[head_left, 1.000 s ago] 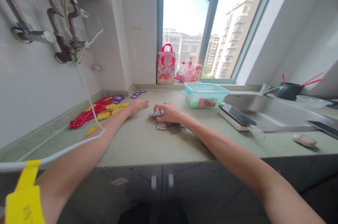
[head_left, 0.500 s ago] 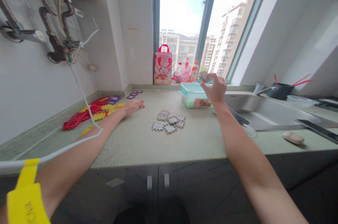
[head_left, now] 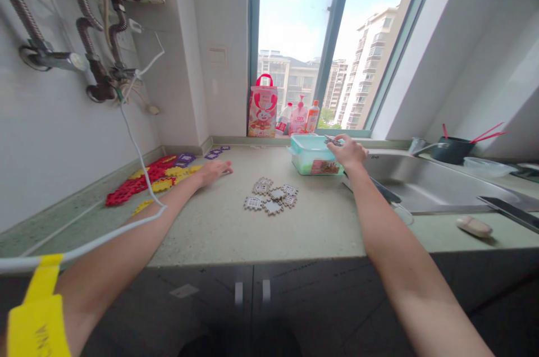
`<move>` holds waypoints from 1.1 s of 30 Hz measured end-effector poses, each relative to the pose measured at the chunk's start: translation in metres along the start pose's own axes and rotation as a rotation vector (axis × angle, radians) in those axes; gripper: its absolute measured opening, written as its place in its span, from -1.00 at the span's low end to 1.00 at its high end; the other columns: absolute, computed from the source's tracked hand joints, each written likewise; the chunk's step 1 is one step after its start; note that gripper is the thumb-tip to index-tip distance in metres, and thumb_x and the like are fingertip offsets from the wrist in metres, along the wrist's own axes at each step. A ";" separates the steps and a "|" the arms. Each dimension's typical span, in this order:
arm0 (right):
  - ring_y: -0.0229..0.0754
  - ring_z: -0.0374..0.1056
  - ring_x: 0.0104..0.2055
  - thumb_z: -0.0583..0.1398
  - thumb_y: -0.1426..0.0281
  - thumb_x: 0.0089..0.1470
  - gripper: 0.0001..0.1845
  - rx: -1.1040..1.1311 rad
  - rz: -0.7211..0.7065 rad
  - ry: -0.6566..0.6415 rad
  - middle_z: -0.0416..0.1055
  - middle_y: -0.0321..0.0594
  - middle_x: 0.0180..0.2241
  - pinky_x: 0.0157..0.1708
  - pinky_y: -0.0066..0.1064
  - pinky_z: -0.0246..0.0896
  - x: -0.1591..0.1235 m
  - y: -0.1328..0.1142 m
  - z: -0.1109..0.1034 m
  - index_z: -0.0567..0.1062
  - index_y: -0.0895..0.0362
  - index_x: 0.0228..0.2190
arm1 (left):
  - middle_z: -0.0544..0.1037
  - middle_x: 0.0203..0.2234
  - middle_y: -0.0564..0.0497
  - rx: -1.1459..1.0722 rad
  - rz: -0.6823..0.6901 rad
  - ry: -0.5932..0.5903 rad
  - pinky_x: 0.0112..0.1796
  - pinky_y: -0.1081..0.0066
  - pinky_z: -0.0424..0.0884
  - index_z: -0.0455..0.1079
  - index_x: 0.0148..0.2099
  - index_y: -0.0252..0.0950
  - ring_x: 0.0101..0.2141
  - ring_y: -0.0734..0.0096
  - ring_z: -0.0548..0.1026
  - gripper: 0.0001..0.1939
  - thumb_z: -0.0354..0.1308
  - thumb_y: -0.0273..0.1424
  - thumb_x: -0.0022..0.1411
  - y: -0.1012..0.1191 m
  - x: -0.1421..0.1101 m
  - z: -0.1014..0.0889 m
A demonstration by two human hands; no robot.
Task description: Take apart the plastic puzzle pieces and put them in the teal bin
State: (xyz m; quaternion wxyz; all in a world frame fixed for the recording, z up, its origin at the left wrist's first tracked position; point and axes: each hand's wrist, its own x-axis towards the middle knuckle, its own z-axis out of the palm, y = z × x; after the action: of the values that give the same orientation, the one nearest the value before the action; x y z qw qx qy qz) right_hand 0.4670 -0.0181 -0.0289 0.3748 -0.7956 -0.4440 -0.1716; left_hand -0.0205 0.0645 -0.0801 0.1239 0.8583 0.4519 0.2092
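Note:
My right hand (head_left: 350,152) pinches a grey puzzle piece (head_left: 332,141) with toothed edges over the right end of a mint-green plastic box (head_left: 309,158). Several similar grey pieces (head_left: 273,207) lie in a loose cluster on the middle of the counter, some overlapping. On the left, my left hand (head_left: 214,172) rests low on the counter, fingers loosely stretched, with nothing visible in it. Close by are yellow pieces (head_left: 163,184), partly behind my left arm, red pieces (head_left: 122,191) and purple pieces (head_left: 184,160). A few more purple ones lie just behind the hand.
A steel sink (head_left: 421,188) is on the right, with a dark phone-like object (head_left: 383,191) at its near edge and a bar of soap (head_left: 474,227) in front. A white cable (head_left: 143,169) crosses above my left forearm. Bottles (head_left: 298,118) and a pink bag (head_left: 263,110) line the windowsill.
My right hand has come down with the grey piece, from above the box to its rim height, and the piece has tipped flatter. My left hand stays nearly in place.

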 end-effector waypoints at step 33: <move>-0.10 0.47 -0.19 0.16 0.37 0.26 -0.72 0.342 -0.732 -0.297 0.59 -0.17 -0.22 -0.06 -0.34 0.30 -0.062 -0.084 -0.015 0.61 0.07 -0.07 | 0.53 0.13 -0.13 0.130 0.466 0.030 0.22 0.24 0.30 0.46 0.28 -0.19 0.14 0.16 0.47 -0.51 -0.01 -0.11 0.49 0.070 -0.017 0.013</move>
State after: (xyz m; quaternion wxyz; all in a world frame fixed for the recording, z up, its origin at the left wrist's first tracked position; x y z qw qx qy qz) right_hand 0.3633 -0.0382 -0.0191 0.3479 -0.5281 -0.7681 -0.1008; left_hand 0.0273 0.0107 -0.0680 0.0099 0.9423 0.2562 0.2152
